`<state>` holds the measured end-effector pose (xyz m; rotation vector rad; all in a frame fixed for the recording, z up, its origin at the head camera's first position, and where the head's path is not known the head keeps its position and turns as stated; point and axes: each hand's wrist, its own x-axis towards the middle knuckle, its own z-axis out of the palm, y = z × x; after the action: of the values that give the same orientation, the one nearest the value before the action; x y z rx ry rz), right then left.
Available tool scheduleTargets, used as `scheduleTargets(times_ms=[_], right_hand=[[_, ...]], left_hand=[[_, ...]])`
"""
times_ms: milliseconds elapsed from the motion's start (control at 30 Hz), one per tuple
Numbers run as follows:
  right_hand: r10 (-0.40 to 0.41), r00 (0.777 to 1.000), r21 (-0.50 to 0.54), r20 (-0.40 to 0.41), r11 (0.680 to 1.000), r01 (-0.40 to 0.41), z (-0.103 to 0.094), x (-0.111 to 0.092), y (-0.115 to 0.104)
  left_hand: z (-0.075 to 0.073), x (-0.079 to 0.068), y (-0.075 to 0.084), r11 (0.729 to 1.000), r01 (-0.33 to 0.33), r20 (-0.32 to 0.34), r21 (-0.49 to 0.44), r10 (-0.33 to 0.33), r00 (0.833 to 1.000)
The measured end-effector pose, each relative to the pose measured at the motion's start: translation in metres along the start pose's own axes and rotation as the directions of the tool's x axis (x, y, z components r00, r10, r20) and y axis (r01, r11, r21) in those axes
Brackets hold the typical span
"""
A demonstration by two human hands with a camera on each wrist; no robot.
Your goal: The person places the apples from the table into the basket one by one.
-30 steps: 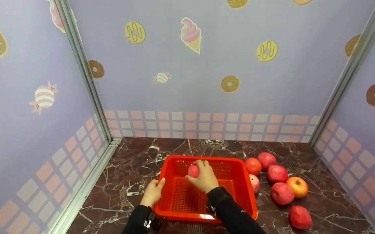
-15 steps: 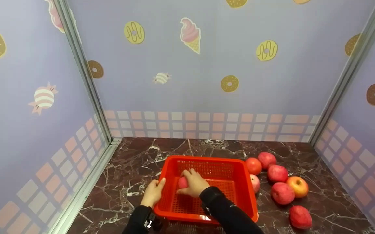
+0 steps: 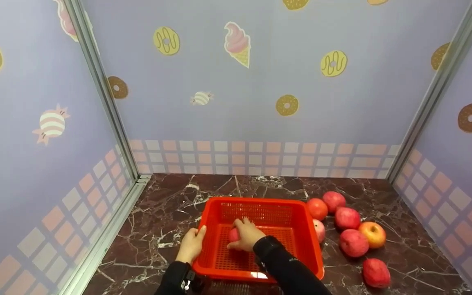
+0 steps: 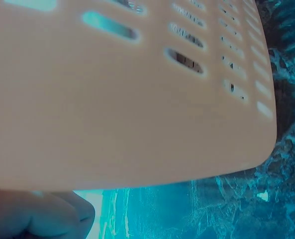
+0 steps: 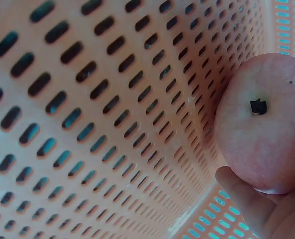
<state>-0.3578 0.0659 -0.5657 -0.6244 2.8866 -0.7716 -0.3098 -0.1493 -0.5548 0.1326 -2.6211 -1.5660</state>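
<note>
An orange-red plastic basket (image 3: 256,211) with slotted walls stands on the dark marbled tabletop. My left hand (image 3: 190,246) grips its left rim, thumb on top; in the left wrist view, curled fingers (image 4: 43,216) show beside the basket wall (image 4: 137,114). Inside the basket, left of its middle, my right hand (image 3: 246,235) holds a pinkish-red apple (image 3: 233,234) low over the slotted floor. The right wrist view shows the apple (image 5: 261,134) with its dark stem or blossom end facing the camera and a fingertip against its lower side. My palm hides part of the apple.
Right of the basket lie several red fruits, among them a pinkish-red one (image 3: 354,243), a yellow-orange apple (image 3: 372,234) and one nearer the front (image 3: 376,273). A pale pink fruit (image 3: 319,230) sits close to the basket's right wall. Patterned panels (image 3: 260,159) enclose the back and sides.
My right hand has lowered the apple into the basket, moving left and towards me, then slightly right. My left hand keeps its grip on the rim.
</note>
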Motion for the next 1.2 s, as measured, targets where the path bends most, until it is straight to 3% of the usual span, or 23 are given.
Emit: scheduleTargets(times_ms=[467, 833, 1200], right_hand=[[-0.019, 1.0, -0.026, -0.019, 0.999, 0.019, 0.004, -0.0023, 0.0022], [-0.022, 1.0, 0.02, -0.015, 1.0, 0.023, 0.0006, 0.0004, 0.0019], [-0.016, 0.997, 0.03, -0.072, 0.999, 0.018, 0.0007, 0.0009, 0.0034]], left_hand=[[0.0016, -0.0026, -0.0026, 1.0, -0.006, -0.002, -0.011, 0.006, 1.0], [-0.0001, -0.0002, -0.0013, 1.0, 0.015, -0.005, -0.013, -0.015, 1.0], [0.0011, -0.0015, -0.0009, 0.998, 0.025, -0.001, -0.053, -0.026, 1.0]])
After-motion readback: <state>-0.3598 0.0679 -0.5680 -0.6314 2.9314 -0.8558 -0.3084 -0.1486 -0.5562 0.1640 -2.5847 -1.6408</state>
